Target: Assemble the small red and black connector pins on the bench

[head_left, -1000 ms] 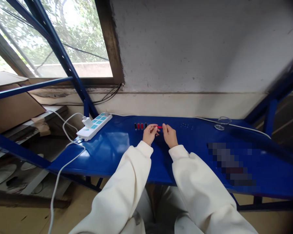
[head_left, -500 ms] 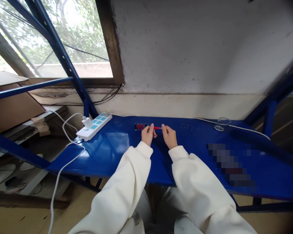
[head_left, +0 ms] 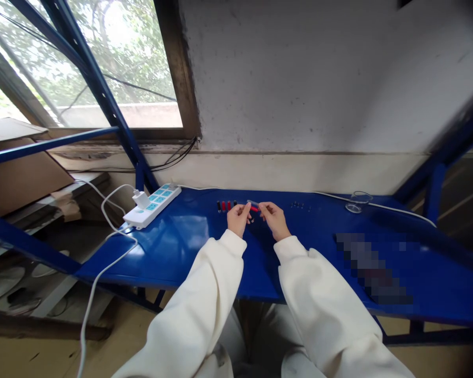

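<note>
Near the middle of the blue table, my left hand (head_left: 239, 218) and my right hand (head_left: 273, 216) are close together with their fingers pinched. Between them is a small red piece (head_left: 254, 208), its right end in my right fingertips. A clear part (head_left: 253, 203) shows beside it, at my left fingertips. Something small and dark lies under my left fingers, too small to name. Just left of my left hand stands a row of several small black and red cylinders (head_left: 223, 206). Several tiny clear pieces (head_left: 298, 205) lie to the right of my right hand.
A white power strip (head_left: 153, 206) with a plug and cable sits at the table's back left. Clear round items (head_left: 353, 208) and a white cable are at the back right. A blurred-out object (head_left: 372, 268) lies on the right. Blue frame posts (head_left: 114, 100) rise at both sides.
The red piece has gone from nearly level to tilted, with its right end lower. The clear part now shows above it. My right hand has shifted slightly left and turned a little.
</note>
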Available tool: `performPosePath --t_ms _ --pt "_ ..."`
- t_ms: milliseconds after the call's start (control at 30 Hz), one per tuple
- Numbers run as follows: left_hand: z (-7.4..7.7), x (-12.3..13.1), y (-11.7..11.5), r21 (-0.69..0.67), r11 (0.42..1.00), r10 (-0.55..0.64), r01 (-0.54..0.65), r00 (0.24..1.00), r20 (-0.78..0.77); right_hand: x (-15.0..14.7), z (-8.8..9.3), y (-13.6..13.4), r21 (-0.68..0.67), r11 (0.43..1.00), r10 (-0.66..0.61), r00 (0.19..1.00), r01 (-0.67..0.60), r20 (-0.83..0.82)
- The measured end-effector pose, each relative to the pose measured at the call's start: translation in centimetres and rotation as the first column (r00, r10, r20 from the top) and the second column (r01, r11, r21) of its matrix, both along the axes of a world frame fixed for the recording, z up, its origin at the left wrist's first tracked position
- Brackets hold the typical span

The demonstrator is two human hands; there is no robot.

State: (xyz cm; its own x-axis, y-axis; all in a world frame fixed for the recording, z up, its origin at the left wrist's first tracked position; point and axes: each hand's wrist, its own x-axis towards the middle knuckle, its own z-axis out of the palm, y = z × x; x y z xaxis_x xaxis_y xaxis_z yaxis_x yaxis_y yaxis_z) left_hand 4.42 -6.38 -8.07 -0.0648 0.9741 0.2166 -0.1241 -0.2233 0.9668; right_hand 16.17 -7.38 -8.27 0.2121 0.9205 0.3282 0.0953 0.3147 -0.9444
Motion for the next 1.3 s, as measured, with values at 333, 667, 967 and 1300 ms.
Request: performPosePath --t_ms 333,667,967,1300 --pt "-0.6 -0.2 0.4 0.036 0.998 0.046 -0.043 0.996 -0.080 -0.1 -1.5 0.6 -0.026 0.971 0.237 0.948 -0.237 0.214" --pt "-1.0 0.0 0.7 -0.077 0.992 -0.102 0.101 0.995 -0.007 0.1 -0.8 -0.2 -0.007 0.970 0.223 0.877 -0.243 0.425" --pt "-1.4 -0.1 0.7 -0.107 0.993 -0.068 0.055 0.991 -0.116 2.4 -1.7 3.3 -0.024 0.987 -0.122 0.830 0.161 0.544" --pt "-1.7 0.1 0.6 -0.094 0.994 -0.077 0.057 0.972 -0.223 5.6 -2.1 8.6 -0.099 0.909 -0.193 0.621 0.404 0.759"
